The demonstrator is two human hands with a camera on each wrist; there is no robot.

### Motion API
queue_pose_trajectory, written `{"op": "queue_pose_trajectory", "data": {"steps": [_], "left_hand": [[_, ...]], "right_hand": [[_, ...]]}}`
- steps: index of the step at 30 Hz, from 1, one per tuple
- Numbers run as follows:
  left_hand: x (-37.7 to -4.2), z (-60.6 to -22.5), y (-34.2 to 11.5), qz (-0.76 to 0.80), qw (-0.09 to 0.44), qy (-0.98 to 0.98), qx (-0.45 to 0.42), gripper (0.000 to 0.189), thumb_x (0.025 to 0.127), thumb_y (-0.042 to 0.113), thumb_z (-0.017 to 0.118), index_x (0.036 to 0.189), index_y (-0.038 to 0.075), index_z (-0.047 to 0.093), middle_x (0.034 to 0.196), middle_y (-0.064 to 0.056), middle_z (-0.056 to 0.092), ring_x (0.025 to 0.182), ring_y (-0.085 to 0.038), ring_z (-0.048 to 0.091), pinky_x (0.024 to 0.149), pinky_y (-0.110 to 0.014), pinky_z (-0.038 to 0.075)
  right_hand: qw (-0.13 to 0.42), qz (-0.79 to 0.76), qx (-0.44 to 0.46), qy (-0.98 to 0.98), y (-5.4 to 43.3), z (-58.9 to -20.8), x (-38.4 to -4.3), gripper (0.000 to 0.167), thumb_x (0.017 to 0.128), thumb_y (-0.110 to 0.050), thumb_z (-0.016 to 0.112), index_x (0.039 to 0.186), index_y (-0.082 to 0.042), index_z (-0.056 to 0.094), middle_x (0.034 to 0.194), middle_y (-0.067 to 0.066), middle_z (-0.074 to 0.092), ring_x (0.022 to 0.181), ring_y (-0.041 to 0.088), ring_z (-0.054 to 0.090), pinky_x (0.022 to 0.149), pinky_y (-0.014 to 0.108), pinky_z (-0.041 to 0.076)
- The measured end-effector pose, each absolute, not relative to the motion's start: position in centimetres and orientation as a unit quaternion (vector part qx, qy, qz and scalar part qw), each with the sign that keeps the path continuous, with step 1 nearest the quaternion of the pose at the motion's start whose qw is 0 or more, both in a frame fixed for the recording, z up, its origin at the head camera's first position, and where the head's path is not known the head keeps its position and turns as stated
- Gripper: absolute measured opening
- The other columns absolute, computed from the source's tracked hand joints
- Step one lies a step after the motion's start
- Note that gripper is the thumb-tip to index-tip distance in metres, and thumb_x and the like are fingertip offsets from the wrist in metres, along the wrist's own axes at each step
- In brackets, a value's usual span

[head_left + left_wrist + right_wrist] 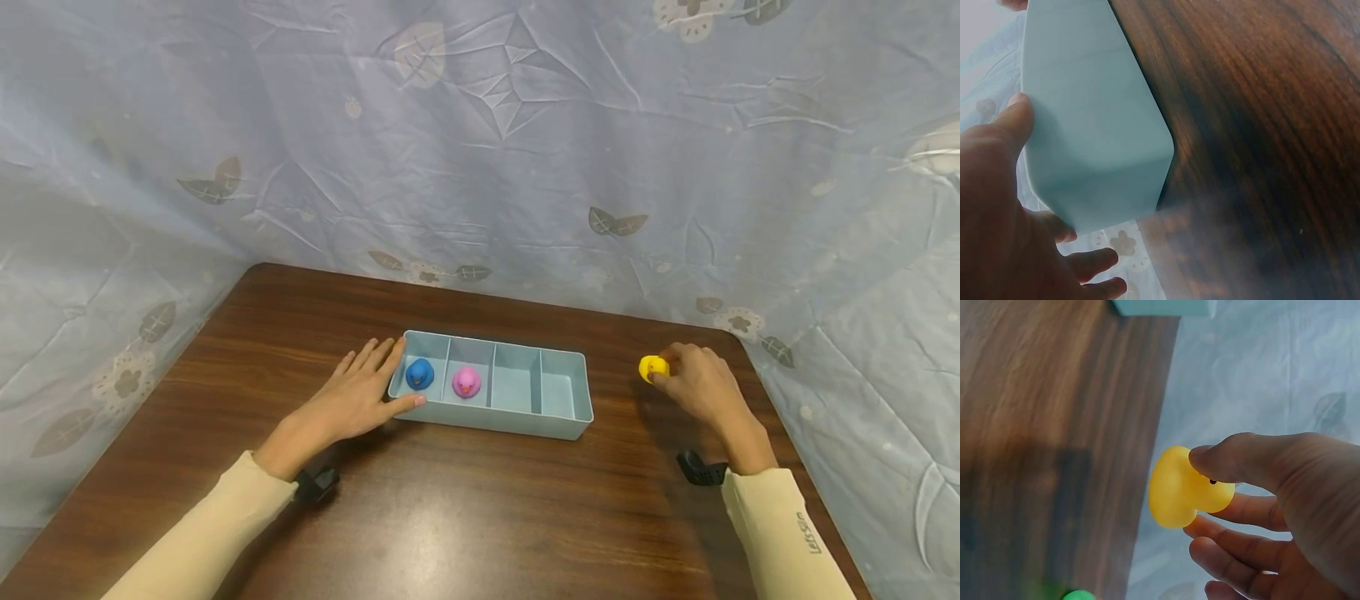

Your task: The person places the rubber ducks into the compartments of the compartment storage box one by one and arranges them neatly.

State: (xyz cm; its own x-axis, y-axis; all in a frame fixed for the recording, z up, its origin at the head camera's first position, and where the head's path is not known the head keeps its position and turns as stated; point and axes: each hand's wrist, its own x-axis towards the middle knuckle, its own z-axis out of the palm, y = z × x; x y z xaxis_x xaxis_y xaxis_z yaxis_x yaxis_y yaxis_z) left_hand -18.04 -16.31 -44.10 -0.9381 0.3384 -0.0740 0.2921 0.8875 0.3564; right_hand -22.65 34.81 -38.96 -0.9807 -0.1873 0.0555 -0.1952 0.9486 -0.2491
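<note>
My right hand (699, 382) pinches a yellow rubber duck (651, 368) between thumb and fingers, to the right of the box. In the right wrist view the duck (1172, 490) is held by its head, and the thumb lies beside its black eye. A long light blue divided box (480, 419) stands on the table. My left hand (358, 396) lies at its left end, fingers spread, with the thumb (1017, 119) at the rim. A blue duck (420, 374) sits in the leftmost compartment and a pink duck (467, 382) in the one beside it.
The brown wooden table (480, 508) carries everything. A patterned pale cloth (450, 167) hangs behind it and along its sides. Part of a small green object (1079, 595) shows at the bottom edge of the right wrist view.
</note>
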Motion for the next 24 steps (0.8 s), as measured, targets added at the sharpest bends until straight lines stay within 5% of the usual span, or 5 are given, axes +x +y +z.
{"op": "queue_pose_trajectory", "data": {"steps": [4,15,24], "left_hand": [[-18.0,-44.1,-16.4,0.171,0.070,0.970,0.161,0.107,0.101,0.077,0.048,0.172,0.007,0.010,0.178,-0.025,0.017,0.166,-0.049,0.014,0.131,-0.073,0.015],[-18.1,-43.9,-16.4,0.175,0.071,0.969,0.158,0.105,0.102,0.073,0.050,0.172,0.008,0.008,0.178,-0.025,0.015,0.165,-0.050,0.013,0.131,-0.074,0.014],[-18.1,-44.3,-16.2,0.175,0.070,0.969,0.159,0.104,0.103,0.070,0.053,0.173,0.008,0.007,0.178,-0.026,0.017,0.165,-0.051,0.014,0.130,-0.074,0.015]], "right_hand": [[0.026,0.132,0.108,-0.985,33.5,-38.0,-22.5,0.040,0.094,-0.024,0.079,0.119,0.006,0.073,0.114,0.030,0.076,0.094,0.044,0.070,0.077,0.060,0.055],[0.056,0.114,0.160,-0.979,30.4,-36.1,-22.4,0.034,0.090,-0.019,0.081,0.113,0.005,0.075,0.110,0.026,0.077,0.083,0.033,0.066,0.073,0.053,0.054],[0.053,0.121,0.175,-0.976,28.3,-35.4,-22.4,0.033,0.091,-0.018,0.081,0.115,0.005,0.074,0.112,0.025,0.076,0.095,0.039,0.068,0.081,0.055,0.054]]}}
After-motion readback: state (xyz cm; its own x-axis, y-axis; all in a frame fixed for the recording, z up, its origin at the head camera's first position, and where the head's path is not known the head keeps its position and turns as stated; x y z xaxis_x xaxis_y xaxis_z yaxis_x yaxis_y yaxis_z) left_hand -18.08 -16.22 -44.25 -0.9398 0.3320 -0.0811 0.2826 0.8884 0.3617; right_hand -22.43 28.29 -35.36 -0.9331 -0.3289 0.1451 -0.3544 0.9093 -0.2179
